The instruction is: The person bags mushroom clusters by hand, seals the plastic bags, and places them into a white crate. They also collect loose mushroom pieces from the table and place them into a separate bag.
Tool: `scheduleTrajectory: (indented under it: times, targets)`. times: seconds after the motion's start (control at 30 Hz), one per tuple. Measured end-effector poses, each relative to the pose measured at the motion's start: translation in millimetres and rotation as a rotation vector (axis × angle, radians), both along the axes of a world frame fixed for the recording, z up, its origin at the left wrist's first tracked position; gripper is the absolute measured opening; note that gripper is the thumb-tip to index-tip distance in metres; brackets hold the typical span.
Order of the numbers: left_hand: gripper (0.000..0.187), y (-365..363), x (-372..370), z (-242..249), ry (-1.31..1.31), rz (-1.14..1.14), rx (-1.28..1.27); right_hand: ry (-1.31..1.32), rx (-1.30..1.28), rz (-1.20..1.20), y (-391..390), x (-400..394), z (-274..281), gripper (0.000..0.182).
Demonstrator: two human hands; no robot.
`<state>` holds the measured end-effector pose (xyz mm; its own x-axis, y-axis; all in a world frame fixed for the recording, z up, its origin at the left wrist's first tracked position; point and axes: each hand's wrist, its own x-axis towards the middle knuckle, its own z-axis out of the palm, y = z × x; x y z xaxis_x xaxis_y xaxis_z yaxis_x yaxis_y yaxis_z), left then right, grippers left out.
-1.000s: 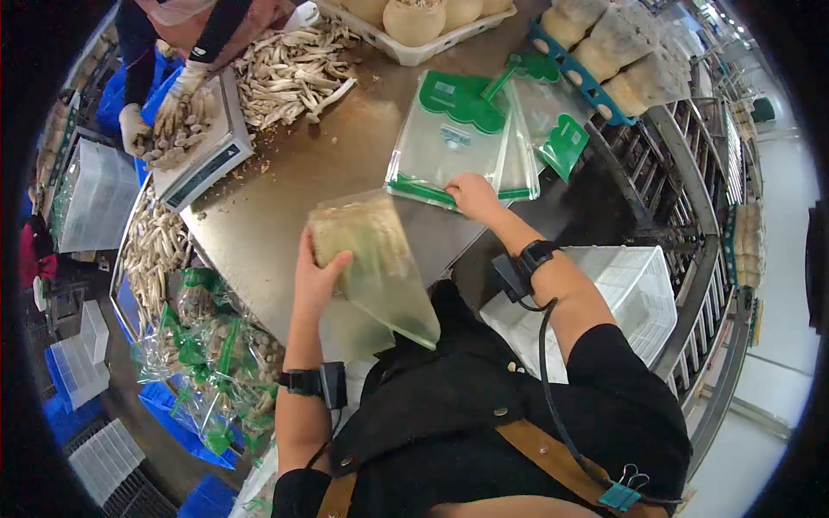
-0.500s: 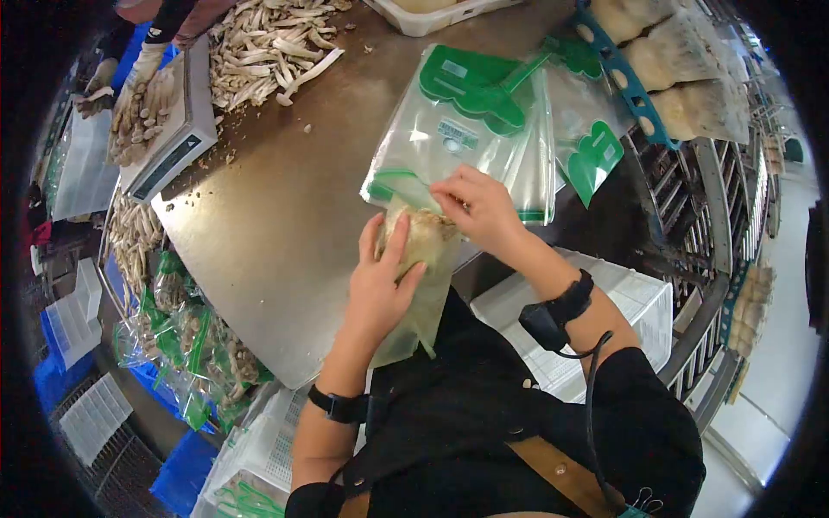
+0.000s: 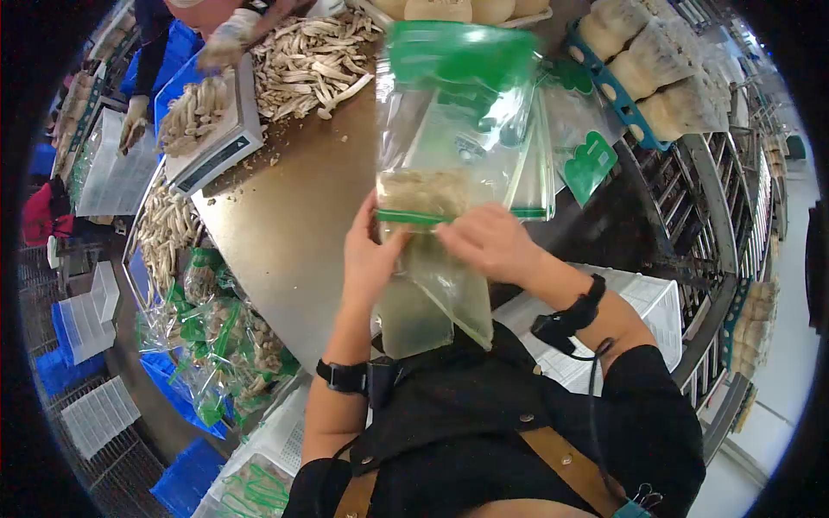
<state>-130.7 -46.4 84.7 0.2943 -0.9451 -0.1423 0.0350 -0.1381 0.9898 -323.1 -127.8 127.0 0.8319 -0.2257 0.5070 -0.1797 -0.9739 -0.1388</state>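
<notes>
A clear plastic bag point(image 3: 406, 129) with a green printed end stretches away from me above the table. Its green-edged mouth point(image 3: 406, 217) faces my body. The brownish top of a pale, translucent yellowish bag point(image 3: 414, 319) shows through the clear plastic; the rest hangs down toward my apron. My left hand point(image 3: 370, 255) grips the left side of the mouth, thumb on the near face. At the right side, my right hand point(image 3: 492, 244) has its fingers closed on the edge, slightly blurred. Flat green-and-clear bags point(image 3: 540, 164) lie stacked beneath.
Loose mushrooms point(image 3: 306, 65) are heaped at the back left beside a scale point(image 3: 226, 142) bearing more. A co-worker's gloved hand point(image 3: 226, 43) is near it. Filled bags point(image 3: 229, 345) sit lower left. White crates point(image 3: 639, 315) and a metal rack point(image 3: 717, 216) stand at right.
The clear bag has been lifted off the stack and now covers the top of the yellowish bag. Both hands have shifted onto its mouth. The co-worker's hands have moved away from the scale's mushrooms.
</notes>
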Motion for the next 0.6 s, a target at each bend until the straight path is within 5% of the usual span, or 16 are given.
scheduleTrajectory:
  times: [0.1,0.2,0.37,0.43,0.5,0.53,0.6]
  targets:
    - [0.064,18,21,35,0.065,0.088,0.172,0.053,-0.017,-0.278,4,-1,-10,0.025]
    - [0.046,30,28,45,0.146,0.165,0.153,-0.097,0.437,-0.500,16,20,-23,0.015]
    - [0.022,63,49,4,0.456,0.546,0.173,-0.171,0.588,-0.447,47,47,-42,0.009]
    - [0.019,76,57,18,0.386,0.609,0.300,-0.094,0.763,-0.438,56,57,-25,0.008]
    - [0.018,96,96,-10,0.338,0.260,0.225,-0.042,0.808,-0.384,48,69,-4,0.009]
    - [0.018,102,109,16,0.118,0.166,0.328,0.003,0.848,-0.342,39,77,6,0.009]
    - [0.017,118,119,58,0.077,0.176,0.311,0.018,0.749,-0.209,20,91,17,0.011]
